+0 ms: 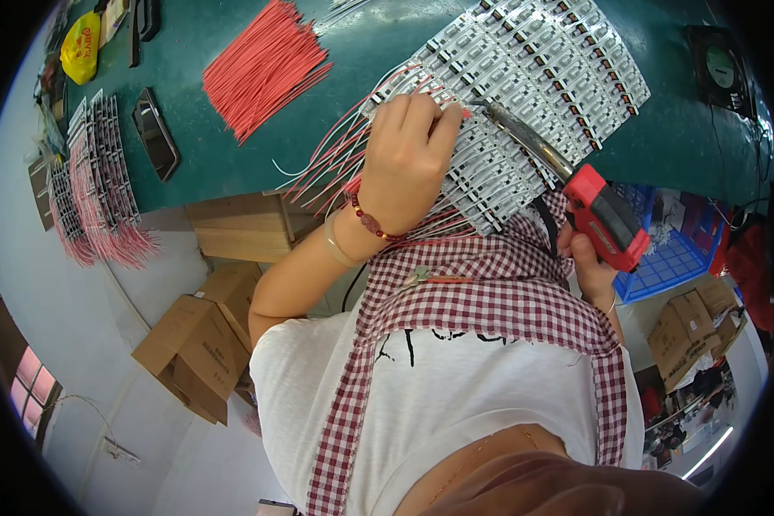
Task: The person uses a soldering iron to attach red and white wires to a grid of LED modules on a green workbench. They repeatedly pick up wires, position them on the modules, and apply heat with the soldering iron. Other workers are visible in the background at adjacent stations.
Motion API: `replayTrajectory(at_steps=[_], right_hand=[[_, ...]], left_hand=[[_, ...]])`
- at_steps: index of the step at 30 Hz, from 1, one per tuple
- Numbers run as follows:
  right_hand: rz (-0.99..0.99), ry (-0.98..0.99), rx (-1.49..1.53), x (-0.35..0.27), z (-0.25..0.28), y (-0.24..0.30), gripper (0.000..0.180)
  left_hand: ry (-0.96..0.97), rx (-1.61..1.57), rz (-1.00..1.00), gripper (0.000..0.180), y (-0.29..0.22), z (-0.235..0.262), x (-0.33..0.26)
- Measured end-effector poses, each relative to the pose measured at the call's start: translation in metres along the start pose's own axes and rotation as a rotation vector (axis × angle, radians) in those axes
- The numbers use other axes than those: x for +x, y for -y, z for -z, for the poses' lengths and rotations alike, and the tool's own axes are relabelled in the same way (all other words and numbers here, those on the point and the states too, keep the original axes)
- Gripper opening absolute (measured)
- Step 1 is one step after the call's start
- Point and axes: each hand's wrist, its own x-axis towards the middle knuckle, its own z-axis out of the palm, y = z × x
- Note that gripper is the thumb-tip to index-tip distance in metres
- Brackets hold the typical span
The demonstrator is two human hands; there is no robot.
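My right hand (589, 262) grips a red and black soldering gun (606, 215), whose long metal barrel slants up and left. Its tip ends over a panel of small metal-and-white parts set in rows (533, 73). Just left of the tip, my left hand (408, 150) is closed, its fingers pinched at a bit of red wire that shows beside the fingertips. Loose red and white wires (331, 159) trail from the panel's left edge, partly under my left hand and wrist. The pinch point itself is mostly hidden by the fingers.
On the green table (185, 64) lie a pile of red wires (262, 69), a phone (156, 133) and a yellow bag (80, 47). Wired panels (103, 172) hang over the left edge. A black fan-like device (721, 69) sits far right; a blue basket (662, 267) stands below.
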Motion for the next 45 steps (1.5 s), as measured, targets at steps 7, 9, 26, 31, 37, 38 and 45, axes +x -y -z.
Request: replayTrajectory(at_steps=[7,9,26,31,37,38,45], right_hand=[[-0.024,0.019,-0.094,-0.004,0.003,-0.010,0.040],[0.004,0.033,-0.142,-0.003,0.004,-0.011,0.040],[0.098,0.034,-0.309,0.002,0.008,-0.014,0.016],[0.046,0.007,-0.226,-0.003,0.008,-0.012,0.010],[-0.005,-0.038,0.035,-0.007,0.003,0.001,0.049],[-0.004,-0.036,0.041,-0.008,0.004,0.001,0.051],[-0.044,0.010,0.161,-0.011,0.008,0.006,0.016]], left_hand=[[0.012,0.011,0.028,0.025,-0.004,-0.003,0.001],[0.020,0.013,0.029,0.025,-0.005,-0.003,0.002],[0.032,0.006,0.037,0.019,-0.004,-0.003,0.005],[0.048,0.013,0.037,0.018,-0.003,-0.003,0.005],[0.070,0.050,0.019,0.020,-0.003,-0.003,0.004],[0.073,0.061,0.013,0.021,-0.003,-0.003,0.004],[-0.025,-0.001,-0.026,0.022,-0.008,-0.001,0.001]])
